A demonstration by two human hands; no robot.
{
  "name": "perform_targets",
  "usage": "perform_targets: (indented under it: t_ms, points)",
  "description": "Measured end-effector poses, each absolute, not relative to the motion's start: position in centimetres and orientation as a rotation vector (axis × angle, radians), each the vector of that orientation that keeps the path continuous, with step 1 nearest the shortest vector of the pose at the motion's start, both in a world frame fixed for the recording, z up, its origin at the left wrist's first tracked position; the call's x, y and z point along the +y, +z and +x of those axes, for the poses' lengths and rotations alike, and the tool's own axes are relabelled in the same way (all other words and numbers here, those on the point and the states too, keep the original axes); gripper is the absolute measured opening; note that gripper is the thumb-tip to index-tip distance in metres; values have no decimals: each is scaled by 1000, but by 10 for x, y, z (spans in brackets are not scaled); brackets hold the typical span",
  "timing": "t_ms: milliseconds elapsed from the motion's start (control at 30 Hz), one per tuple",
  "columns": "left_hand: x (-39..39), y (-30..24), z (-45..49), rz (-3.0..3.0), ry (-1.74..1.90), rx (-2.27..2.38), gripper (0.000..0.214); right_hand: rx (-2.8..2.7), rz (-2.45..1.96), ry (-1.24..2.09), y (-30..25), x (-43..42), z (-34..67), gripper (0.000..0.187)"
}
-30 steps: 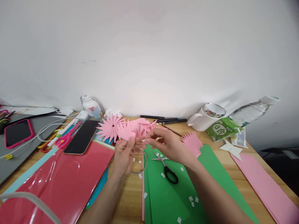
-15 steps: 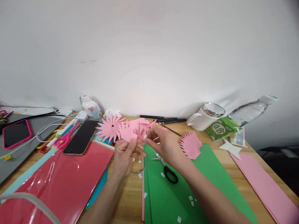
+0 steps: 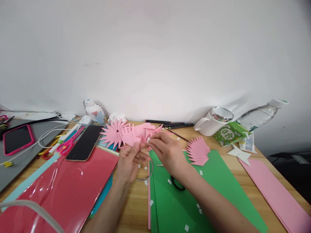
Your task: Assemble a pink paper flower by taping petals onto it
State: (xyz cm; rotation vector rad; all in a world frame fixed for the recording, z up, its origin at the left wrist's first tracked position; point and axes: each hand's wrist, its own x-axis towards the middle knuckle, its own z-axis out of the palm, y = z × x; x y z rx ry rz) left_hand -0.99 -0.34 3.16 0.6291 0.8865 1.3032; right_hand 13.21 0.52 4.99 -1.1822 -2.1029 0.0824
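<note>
My left hand point(image 3: 128, 165) is closed, pinching a pleated pink paper fan point(image 3: 129, 136) with pointed tips between thumb and fingers. At the fan's right side, my right hand point(image 3: 171, 155) has its thumb and index finger together on a small white paper bit point(image 3: 148, 140). Behind the fan lie other pink folded pieces, among them a round pink paper star point(image 3: 117, 131). Under my right forearm, black-handled scissors point(image 3: 178, 185) rest on green paper point(image 3: 184, 207), partly hidden. Another pink fan point(image 3: 198, 150) lies right of my right hand.
A red plastic-covered pack point(image 3: 80, 181) and a black phone point(image 3: 84, 144) are at left. Markers point(image 3: 179, 125), a white mug point(image 3: 211, 121), a green packet point(image 3: 229, 133) and a tilted bottle point(image 3: 259, 115) stand along the wall. Pink paper strips point(image 3: 274, 191) lie far right.
My right hand has shifted slightly left and down, now covering the middle of the scissors. White bits show beside it, right of the hand, that did not show before. The left hand keeps its hold.
</note>
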Motion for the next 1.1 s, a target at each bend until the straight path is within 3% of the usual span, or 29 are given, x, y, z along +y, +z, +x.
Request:
perform_targets:
  t_ms: [333, 633, 1100]
  points:
    - [-5, 33, -7, 739, 1302, 955, 39, -2014, -1276, 36, 54, 8, 131, 20]
    - [-7, 14, -6, 950, 1157, 1047, 35, -1535, -1108, 1093, 77, 4, 141, 16]
    - [-10, 22, -3, 1065, 1120, 1086, 32, -1463, -1191, 960, 69, 7, 135, 12]
